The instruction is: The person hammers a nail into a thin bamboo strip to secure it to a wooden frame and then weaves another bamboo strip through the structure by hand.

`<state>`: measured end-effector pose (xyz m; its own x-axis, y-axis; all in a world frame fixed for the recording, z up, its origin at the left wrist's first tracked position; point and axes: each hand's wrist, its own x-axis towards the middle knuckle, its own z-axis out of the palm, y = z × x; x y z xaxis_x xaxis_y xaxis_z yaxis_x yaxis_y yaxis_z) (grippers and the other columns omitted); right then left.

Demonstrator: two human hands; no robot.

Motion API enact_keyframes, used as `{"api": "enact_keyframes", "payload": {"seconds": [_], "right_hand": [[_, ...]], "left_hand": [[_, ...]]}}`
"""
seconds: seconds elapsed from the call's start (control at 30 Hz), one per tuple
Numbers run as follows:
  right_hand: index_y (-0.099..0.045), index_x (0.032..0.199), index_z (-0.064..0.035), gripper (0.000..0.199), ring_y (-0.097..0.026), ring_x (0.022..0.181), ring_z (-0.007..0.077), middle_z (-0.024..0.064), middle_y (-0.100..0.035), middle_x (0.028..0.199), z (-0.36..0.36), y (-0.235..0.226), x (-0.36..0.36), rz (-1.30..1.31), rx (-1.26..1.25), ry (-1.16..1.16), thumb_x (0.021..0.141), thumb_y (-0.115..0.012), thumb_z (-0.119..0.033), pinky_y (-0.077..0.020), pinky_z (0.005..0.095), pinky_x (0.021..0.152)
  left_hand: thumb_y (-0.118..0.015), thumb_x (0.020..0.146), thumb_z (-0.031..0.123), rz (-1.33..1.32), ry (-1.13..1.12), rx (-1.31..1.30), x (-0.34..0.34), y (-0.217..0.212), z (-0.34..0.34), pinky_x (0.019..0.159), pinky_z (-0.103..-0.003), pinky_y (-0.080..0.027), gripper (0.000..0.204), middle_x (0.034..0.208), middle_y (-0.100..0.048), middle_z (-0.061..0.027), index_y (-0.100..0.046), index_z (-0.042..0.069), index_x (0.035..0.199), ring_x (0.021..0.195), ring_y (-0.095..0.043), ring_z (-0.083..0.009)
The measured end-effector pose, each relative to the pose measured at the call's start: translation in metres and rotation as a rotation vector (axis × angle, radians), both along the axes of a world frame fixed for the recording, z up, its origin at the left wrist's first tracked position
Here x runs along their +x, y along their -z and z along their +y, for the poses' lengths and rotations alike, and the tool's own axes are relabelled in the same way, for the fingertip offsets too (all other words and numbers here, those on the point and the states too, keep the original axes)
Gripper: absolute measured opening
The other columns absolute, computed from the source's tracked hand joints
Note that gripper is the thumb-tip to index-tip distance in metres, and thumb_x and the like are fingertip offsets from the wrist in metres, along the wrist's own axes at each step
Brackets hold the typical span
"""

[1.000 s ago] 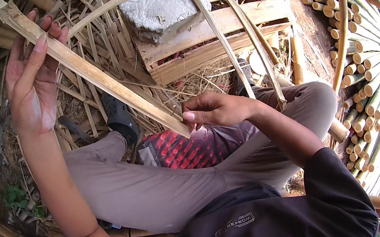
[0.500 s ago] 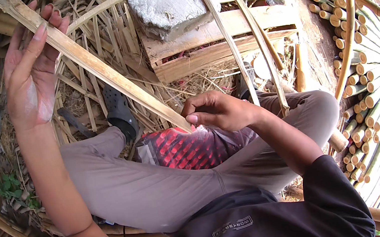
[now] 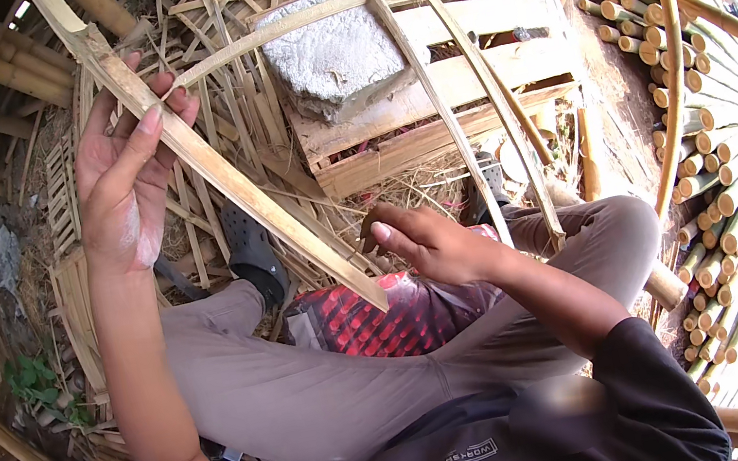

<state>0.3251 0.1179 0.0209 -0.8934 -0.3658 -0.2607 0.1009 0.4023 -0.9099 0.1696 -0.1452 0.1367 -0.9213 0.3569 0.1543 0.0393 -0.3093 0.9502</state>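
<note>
A long split bamboo strip slants from the upper left down to a cut end above my lap. My left hand is closed loosely on its upper part, thumb in front and fingers behind; pale dust marks the palm. Beside the strip's lower end is my right hand, its fingers curled in and the thumb laid toward the strip. Whatever those fingers pinch, if anything, is hidden, and I cannot tell whether they touch the strip. Under the lower end, a red and dark patterned cloth lies across my lap.
Ahead stands a slatted wooden crate with a rough grey block on it. Long thin strips lean across the crate. Cut bamboo poles are stacked at the right. Loose bamboo slats litter the ground at the left.
The strip's lower end has moved down, nearer my lap, and now sticks out past my right hand. My left hand appears lower and further right, with the whole view shifted somewhat.
</note>
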Motion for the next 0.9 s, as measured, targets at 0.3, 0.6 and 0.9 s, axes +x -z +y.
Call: {"api": "enact_keyframes", "payload": {"seconds": [0.3, 0.6, 0.9], "right_hand": [[-0.058, 0.118, -0.0024, 0.026, -0.06, 0.091, 0.0072, 0.0018, -0.065, 0.098, -0.002, 0.009, 0.004, -0.248, -0.722, -0.136, 0.104, -0.055, -0.024, -0.0498, 0.0263, 0.083], [-0.064, 0.1, -0.0031, 0.026, -0.049, 0.076, 0.0025, -0.0077, -0.055, 0.079, 0.01, 0.004, 0.01, -0.233, -0.622, -0.075, 0.103, -0.057, -0.028, -0.0419, 0.0223, 0.068], [-0.067, 0.092, -0.0012, 0.026, -0.054, 0.078, 0.0047, -0.0049, -0.06, 0.077, 0.047, -0.026, -0.004, -0.25, -0.298, 0.151, 0.099, -0.065, -0.026, -0.0453, 0.0271, 0.073]], "left_hand": [[-0.063, 0.092, 0.0, -0.228, 0.262, -0.052, 0.021, 0.035, 0.053, 0.105, -0.04, -0.051, 0.061, 0.125, -0.059, -0.018, -0.036, 0.001, 0.146, 0.113, -0.064, -0.0269], [-0.058, 0.095, 0.003, -0.29, 0.362, 0.028, 0.018, 0.055, 0.061, 0.103, -0.043, -0.052, 0.058, 0.13, -0.058, -0.0177, -0.034, 0.005, 0.148, 0.116, -0.063, -0.0309], [-0.059, 0.1, 0.033, -0.444, 0.236, -0.324, 0.015, 0.083, 0.143, 0.068, -0.035, -0.062, 0.04, 0.106, -0.07, -0.012, -0.055, 0.003, 0.125, 0.085, -0.073, -0.0215]]}}
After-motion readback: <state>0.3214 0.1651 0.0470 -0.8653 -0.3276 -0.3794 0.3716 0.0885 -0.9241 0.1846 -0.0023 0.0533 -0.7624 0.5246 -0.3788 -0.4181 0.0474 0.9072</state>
